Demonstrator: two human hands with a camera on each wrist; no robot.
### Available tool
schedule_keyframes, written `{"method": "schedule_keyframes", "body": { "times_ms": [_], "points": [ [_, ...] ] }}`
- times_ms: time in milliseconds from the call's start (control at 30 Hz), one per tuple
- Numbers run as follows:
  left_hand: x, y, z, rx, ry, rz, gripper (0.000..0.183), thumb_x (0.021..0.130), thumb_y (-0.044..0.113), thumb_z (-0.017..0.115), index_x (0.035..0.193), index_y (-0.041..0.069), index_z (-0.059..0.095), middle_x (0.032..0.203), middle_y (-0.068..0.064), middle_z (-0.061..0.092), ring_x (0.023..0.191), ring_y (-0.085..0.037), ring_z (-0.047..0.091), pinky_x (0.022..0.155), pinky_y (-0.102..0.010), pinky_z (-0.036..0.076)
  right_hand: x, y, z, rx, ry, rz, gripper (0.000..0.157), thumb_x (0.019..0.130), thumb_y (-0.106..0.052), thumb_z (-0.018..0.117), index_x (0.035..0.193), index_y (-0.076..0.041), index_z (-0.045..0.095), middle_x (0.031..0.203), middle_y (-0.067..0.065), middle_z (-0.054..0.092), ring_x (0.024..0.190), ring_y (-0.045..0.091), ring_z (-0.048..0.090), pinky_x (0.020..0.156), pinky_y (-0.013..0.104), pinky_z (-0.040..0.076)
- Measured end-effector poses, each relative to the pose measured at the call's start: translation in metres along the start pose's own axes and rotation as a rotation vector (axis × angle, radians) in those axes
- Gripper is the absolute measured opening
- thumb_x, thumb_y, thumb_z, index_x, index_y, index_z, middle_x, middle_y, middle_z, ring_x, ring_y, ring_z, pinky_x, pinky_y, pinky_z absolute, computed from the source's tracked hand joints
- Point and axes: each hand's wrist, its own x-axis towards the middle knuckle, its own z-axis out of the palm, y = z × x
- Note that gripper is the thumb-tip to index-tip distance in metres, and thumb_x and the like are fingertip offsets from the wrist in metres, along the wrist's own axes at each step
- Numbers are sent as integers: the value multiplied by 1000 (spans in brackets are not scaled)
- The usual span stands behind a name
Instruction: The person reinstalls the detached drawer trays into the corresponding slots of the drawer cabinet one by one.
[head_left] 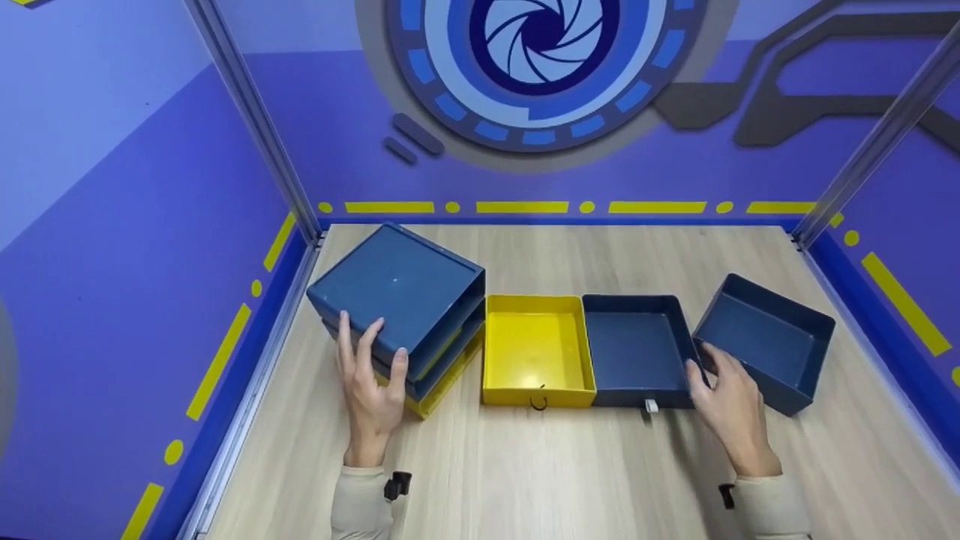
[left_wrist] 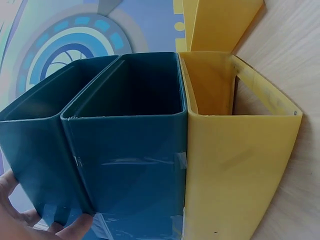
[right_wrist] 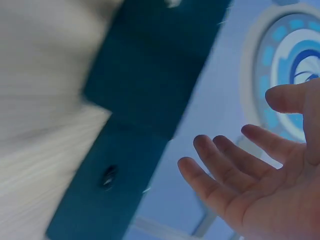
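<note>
Purple-blue panels (head_left: 315,135) with yellow dashes enclose a pale wood-grain tabletop (head_left: 540,472). On its left side stands an upright stack, turned askew: a top blue shell (head_left: 397,289), a second blue shell (left_wrist: 130,165) and, lowest, a yellow shell (left_wrist: 235,170), their hollow mouths facing right and toward the near edge. The left hand (head_left: 373,390) rests at the near corner of the top shell, its fingers spread wide and touching it, thumb to the right. Right of the stack sits a yellow drawer (head_left: 536,345), squared to the table, open upward, its front with a black ring pull (head_left: 538,403) facing the near edge; glare lies on its inner floor. Flush beside it, a middle blue drawer (head_left: 634,345) points the same way, a white tab (head_left: 651,406) on its front. Both look nearly square, so I cannot tell a long axis. Farther right, a third blue drawer (head_left: 769,334) is angled, its dark fitting (right_wrist: 109,176) facing near-left, its inner floor showing. The right hand (head_left: 731,409) is by the middle drawer's right wall, fingers loosely parted around nothing; I cannot tell whether it touches.
</note>
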Motion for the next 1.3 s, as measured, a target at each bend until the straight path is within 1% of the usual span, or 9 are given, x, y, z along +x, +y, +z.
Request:
{"method": "schedule_keyframes", "body": {
  "times_ms": [233, 467, 667, 733, 833, 933, 1000, 1133, 1300],
  "points": [
    [0, -2, -1, 14, -4, 0, 52, 95, 23, 71, 145, 15, 63, 177, -19, 22, 161, -49, 21, 120, -79, 20, -6, 32, -2, -69, 24, 144, 62, 106, -32, 56, 158, 1, 44, 131, 33, 64, 110, 56, 64, 88, 70, 47],
    [-1, -4, -1, 22, 5, 1, 52, 95, 23, 70, 145, 15, 63, 176, -20, 23, 161, -49, 21, 121, -79, 19, 0, 52, 2, -67, 48, 256, 61, 106, -33, 52, 155, 3, 47, 123, 33, 64, 107, 54, 63, 84, 68, 46],
    [-1, -4, 0, 28, -2, 3, 53, 95, 24, 70, 147, 16, 62, 177, -20, 22, 161, -49, 21, 121, -79, 19, 2, 67, 8, -106, 24, 304, 63, 106, -32, 50, 157, 4, 41, 135, 41, 55, 113, 63, 58, 88, 72, 46],
    [-1, -4, 1, 29, -2, 8, 53, 95, 23, 70, 147, 16, 62, 177, -20, 22, 161, -49, 21, 120, -80, 19, 3, 69, 10, -122, 50, 299, 62, 106, -28, 53, 156, 6, 42, 137, 44, 51, 110, 66, 57, 87, 73, 45],
    [-1, -5, 2, 25, 2, 16, 53, 95, 22, 69, 147, 15, 61, 177, -20, 22, 161, -49, 21, 120, -80, 20, 5, 70, 12, -141, 119, 273, 55, 105, -23, 54, 150, 7, 48, 136, 43, 49, 103, 65, 57, 84, 73, 46],
    [-1, -5, 3, 21, 6, 18, 53, 95, 21, 69, 147, 15, 61, 177, -20, 22, 161, -48, 21, 120, -79, 20, 7, 71, 14, -146, 201, 216, 47, 104, -19, 56, 142, 8, 57, 134, 39, 49, 100, 60, 58, 79, 72, 47],
    [-1, -5, 3, 13, 10, 20, 53, 95, 20, 69, 147, 15, 61, 177, -19, 22, 161, -47, 21, 121, -79, 20, 9, 71, 15, -144, 234, 178, 42, 104, -17, 57, 139, 7, 60, 134, 37, 49, 100, 59, 58, 76, 72, 47],
    [-1, -5, 3, 7, 16, 29, 53, 95, 19, 69, 147, 14, 61, 177, -18, 22, 162, -46, 22, 121, -78, 21, 12, 75, 17, -162, 231, 136, 38, 102, -13, 61, 135, 6, 63, 135, 38, 54, 101, 64, 60, 76, 75, 47],
    [-3, -5, 2, 11, 12, 26, 53, 95, 18, 69, 147, 14, 61, 177, -18, 22, 161, -46, 22, 121, -78, 21, 14, 82, 15, -183, 185, 146, 34, 101, -10, 63, 131, 7, 64, 131, 40, 58, 102, 68, 60, 79, 77, 46]
  ]
}}
